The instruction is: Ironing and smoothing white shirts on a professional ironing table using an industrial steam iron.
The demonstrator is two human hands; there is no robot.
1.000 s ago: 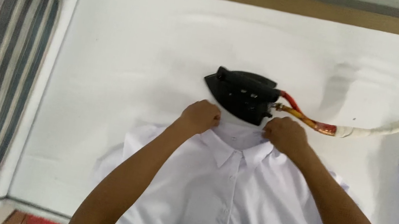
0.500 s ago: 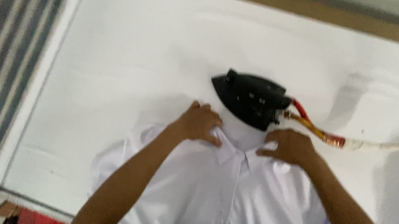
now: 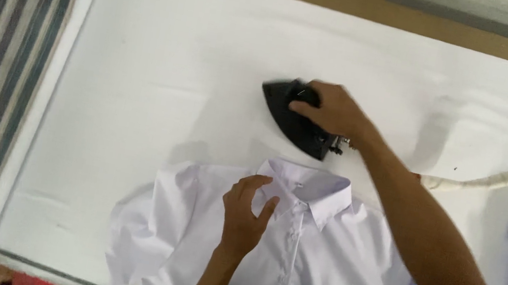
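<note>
Lying front-up and buttoned on the white table [image 3: 163, 64], the white shirt [image 3: 321, 273] has your left hand [image 3: 246, 212] pressed open-fingered beside its collar, while just beyond that collar your right hand [image 3: 332, 111] grips the black iron [image 3: 295, 125].

No packages, labels, signs or screens (none anywhere)

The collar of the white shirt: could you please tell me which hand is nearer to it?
Left. The left hand lies on the shirt touching its collar; the right hand grips the iron beyond it.
</note>
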